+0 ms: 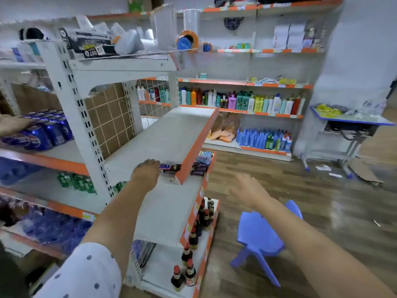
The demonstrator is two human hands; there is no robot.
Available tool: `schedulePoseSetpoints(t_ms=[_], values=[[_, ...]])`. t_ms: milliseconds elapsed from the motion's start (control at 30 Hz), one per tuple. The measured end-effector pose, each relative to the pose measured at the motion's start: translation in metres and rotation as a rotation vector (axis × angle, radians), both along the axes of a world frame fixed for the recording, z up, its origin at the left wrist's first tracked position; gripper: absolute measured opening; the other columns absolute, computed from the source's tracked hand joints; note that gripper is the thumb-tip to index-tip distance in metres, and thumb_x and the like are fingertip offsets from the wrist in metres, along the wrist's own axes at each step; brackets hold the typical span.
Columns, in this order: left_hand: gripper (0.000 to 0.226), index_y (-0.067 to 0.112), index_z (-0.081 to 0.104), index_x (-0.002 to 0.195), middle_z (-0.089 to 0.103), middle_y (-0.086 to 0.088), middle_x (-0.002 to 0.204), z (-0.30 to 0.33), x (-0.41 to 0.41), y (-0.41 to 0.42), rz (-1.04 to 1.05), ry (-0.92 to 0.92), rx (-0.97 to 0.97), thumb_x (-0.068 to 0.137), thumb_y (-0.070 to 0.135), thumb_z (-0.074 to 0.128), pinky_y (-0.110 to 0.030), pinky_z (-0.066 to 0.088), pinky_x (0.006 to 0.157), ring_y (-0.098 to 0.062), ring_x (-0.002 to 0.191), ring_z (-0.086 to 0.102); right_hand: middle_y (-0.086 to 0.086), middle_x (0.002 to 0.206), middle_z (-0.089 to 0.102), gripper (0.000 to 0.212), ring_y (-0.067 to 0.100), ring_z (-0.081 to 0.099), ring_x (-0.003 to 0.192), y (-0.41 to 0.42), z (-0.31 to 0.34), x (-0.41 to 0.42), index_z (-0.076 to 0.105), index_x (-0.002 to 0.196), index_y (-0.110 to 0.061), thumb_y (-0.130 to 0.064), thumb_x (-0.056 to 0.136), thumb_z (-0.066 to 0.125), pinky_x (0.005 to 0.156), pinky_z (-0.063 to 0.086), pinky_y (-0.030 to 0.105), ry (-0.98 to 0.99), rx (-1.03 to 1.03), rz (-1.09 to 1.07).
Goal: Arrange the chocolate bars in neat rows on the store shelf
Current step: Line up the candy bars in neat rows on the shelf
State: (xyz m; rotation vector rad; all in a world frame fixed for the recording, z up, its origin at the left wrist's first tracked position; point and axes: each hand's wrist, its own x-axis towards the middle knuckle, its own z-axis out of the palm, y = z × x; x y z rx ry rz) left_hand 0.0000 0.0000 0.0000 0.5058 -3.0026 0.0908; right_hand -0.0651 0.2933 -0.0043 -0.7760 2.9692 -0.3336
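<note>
A bar (169,168) is held at one end by the left hand (146,173), fingers curled round it, over the shelf (171,203) by its front edge, prob. for lining up w/ more bars (199,168) at the far corner. The right hand (247,190) hangs spread, holding nothing.

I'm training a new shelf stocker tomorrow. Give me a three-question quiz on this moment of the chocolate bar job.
1. True or false: the left hand holds a chocolate bar at the shelf.
2. Which describes the right hand? A) gripping a bottle B) open, holding nothing C) resting on the blue stool
3. Fill in: more dark chocolate bars lie on the same shelf toward its ____ edge.

Key: 1 true; 2 B; 3 orange front
</note>
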Motion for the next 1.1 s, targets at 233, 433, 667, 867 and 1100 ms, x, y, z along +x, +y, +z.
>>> schedulePoseSetpoints(t_ms=[233,433,667,867,1100], values=[[0.049,0.018,0.027,0.145,0.034,-0.006,0.146,-0.007,-0.043,-0.024,0.063,-0.145,0.070,0.098,0.015,0.039,-0.036,0.028,0.111,-0.025,0.135,0.032,0.011,0.138,0.045,0.046,0.027,0.041,0.129,0.007,-0.013,-0.065,0.041,0.133,-0.008,-0.031,0.094,0.045,0.107,0.030,0.038,-0.012,-0.011,0.013],[0.022,0.017,0.054,0.114,0.054,-0.007,0.117,-0.006,-0.048,-0.030,0.011,-0.091,-0.037,0.097,0.022,0.041,-0.032,0.034,0.094,-0.023,0.106,0.051,0.011,0.141,0.042,0.044,0.027,0.039,0.130,-0.009,-0.014,-0.083,0.039,0.136,-0.007,-0.029,0.097,0.041,0.108,0.029,0.035,-0.035,-0.033,0.072],[0.027,0.001,0.062,0.109,0.061,-0.018,0.099,-0.012,-0.004,-0.022,0.050,0.382,-0.038,0.083,0.007,0.064,-0.043,0.044,0.076,-0.038,0.087,0.059,0.002,0.133,0.046,0.047,0.020,0.045,0.122,-0.057,0.006,-0.084,0.038,0.139,-0.017,-0.030,0.095,0.047,0.090,0.041,0.030,-0.066,-0.284,0.315],[0.036,0.004,0.068,0.095,0.064,-0.010,0.082,-0.001,0.022,-0.007,-0.017,0.494,-0.187,0.063,0.005,0.084,-0.040,0.050,0.066,-0.032,0.067,0.062,0.001,0.140,0.045,0.068,0.018,0.042,0.129,-0.114,0.028,-0.072,0.037,0.142,-0.016,-0.047,0.086,0.059,0.111,0.025,0.029,0.177,-0.358,0.704],[0.036,0.011,0.069,0.094,0.065,-0.005,0.085,0.005,0.012,0.024,-0.034,0.501,-0.283,0.062,0.013,0.085,-0.033,0.047,0.071,-0.028,0.072,0.063,-0.001,0.088,0.069,0.033,0.018,0.068,0.082,-0.141,0.023,-0.077,0.069,0.095,-0.017,-0.038,0.080,0.048,0.100,0.043,0.039,0.599,-0.358,0.935]])
